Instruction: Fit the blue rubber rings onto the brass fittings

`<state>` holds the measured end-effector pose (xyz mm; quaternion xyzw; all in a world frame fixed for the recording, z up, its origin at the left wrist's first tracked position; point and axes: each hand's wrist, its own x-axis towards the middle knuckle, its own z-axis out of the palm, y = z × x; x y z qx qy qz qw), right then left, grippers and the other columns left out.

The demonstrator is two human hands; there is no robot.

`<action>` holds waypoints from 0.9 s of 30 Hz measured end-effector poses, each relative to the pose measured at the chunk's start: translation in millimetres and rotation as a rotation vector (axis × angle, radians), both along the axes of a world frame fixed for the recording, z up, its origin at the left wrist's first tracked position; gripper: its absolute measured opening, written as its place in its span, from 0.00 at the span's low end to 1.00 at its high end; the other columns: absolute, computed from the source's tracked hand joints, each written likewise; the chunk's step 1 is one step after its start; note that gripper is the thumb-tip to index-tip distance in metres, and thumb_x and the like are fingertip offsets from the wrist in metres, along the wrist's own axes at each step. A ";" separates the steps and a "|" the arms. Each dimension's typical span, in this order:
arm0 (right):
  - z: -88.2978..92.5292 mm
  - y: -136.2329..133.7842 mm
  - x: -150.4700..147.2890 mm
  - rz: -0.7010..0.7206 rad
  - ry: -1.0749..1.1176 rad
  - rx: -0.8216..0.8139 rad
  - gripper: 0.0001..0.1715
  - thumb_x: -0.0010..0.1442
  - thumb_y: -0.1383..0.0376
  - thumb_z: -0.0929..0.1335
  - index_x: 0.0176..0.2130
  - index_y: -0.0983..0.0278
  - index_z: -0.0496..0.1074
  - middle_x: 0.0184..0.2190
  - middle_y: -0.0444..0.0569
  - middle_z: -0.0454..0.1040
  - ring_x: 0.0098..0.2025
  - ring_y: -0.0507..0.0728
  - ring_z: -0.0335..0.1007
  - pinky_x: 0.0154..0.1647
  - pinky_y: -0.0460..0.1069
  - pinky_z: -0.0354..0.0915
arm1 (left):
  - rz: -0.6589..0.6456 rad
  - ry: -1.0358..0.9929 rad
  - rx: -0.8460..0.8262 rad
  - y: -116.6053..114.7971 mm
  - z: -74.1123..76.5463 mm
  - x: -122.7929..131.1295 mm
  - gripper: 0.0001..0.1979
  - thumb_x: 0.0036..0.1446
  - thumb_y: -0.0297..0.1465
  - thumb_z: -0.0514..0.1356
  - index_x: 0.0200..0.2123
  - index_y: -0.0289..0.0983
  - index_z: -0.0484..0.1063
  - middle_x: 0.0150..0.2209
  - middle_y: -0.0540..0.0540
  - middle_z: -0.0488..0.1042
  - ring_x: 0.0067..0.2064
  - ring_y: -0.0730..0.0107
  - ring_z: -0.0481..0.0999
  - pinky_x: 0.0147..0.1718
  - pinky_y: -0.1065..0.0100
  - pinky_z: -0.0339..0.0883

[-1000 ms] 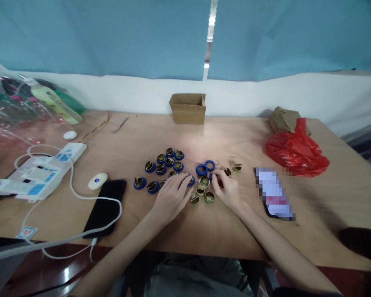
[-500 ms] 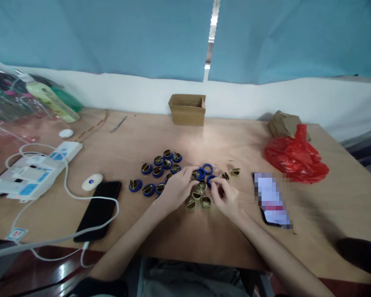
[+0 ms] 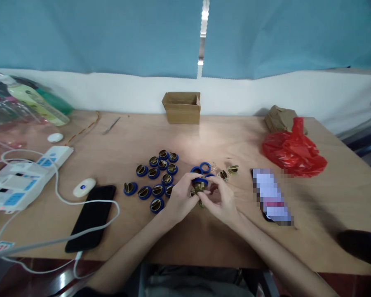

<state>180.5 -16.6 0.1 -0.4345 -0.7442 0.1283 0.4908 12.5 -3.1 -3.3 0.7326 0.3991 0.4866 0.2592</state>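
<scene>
Between my two hands is a brass piece with a blue ring point(image 3: 200, 184); the fingers of my left hand point(image 3: 183, 198) and my right hand point(image 3: 221, 200) are closed on it from either side. Several brass pieces seated in blue rings point(image 3: 153, 172) lie in a group left of my hands. Loose blue rings point(image 3: 205, 167) rest just beyond my fingers. Two bare brass pieces point(image 3: 233, 169) are to the right, beside thin wire bits point(image 3: 214, 166). More brass pieces are partly hidden under my hands.
An open cardboard box point(image 3: 183, 113) stands at the back. Right: a lit phone point(image 3: 270, 194), a red plastic bag point(image 3: 293, 152) and a brown package point(image 3: 281, 119). Left: a black phone point(image 3: 91, 218) with a white cable, a power strip point(image 3: 27, 181), tweezers point(image 3: 111, 126) and bottles point(image 3: 37, 101).
My hands have come together. My right hand has moved from a blue ring on the table to the brass piece with its ring, now held by both. The view has shifted slightly.
</scene>
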 end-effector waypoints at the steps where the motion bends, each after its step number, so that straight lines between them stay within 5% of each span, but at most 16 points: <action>1: -0.7 0.3 0.7 0.005 -0.005 0.004 0.15 0.66 0.62 0.69 0.51 0.61 0.67 0.36 0.47 0.74 0.30 0.54 0.72 0.32 0.50 0.74 | -0.014 -0.017 -0.047 0.0 0.2 -0.2 0.22 0.56 0.21 0.64 0.53 0.40 0.69 0.47 0.45 0.78 0.49 0.63 0.81 0.50 0.62 0.78; 5: -0.6 2.6 4.9 0.009 0.004 0.035 0.15 0.67 0.66 0.69 0.53 0.60 0.68 0.39 0.49 0.74 0.33 0.55 0.74 0.35 0.52 0.75 | -0.130 -0.071 -0.159 -1.1 9.1 0.3 0.25 0.56 0.25 0.67 0.57 0.40 0.67 0.52 0.42 0.78 0.50 0.62 0.82 0.50 0.63 0.79; 9: 1.2 4.3 6.8 -0.033 0.033 0.068 0.17 0.67 0.69 0.68 0.55 0.61 0.68 0.44 0.52 0.71 0.33 0.54 0.74 0.35 0.52 0.76 | -0.275 -0.251 -0.246 -2.9 14.8 2.6 0.18 0.64 0.26 0.60 0.57 0.39 0.66 0.52 0.40 0.79 0.53 0.64 0.82 0.53 0.65 0.78; 17: -1.8 0.5 6.0 -0.040 0.043 0.139 0.20 0.66 0.72 0.69 0.56 0.59 0.67 0.46 0.53 0.71 0.37 0.56 0.75 0.32 0.51 0.78 | -0.228 -0.392 -0.299 -3.0 -1.0 9.1 0.11 0.62 0.28 0.63 0.47 0.38 0.68 0.47 0.40 0.82 0.51 0.62 0.83 0.48 0.62 0.80; 27: -0.3 1.3 9.5 -0.031 -0.009 0.131 0.19 0.66 0.72 0.67 0.54 0.59 0.66 0.45 0.53 0.70 0.42 0.58 0.73 0.32 0.52 0.77 | -0.241 -0.394 -0.331 -5.2 0.1 7.9 0.13 0.58 0.30 0.67 0.44 0.38 0.68 0.44 0.40 0.83 0.47 0.60 0.85 0.45 0.63 0.81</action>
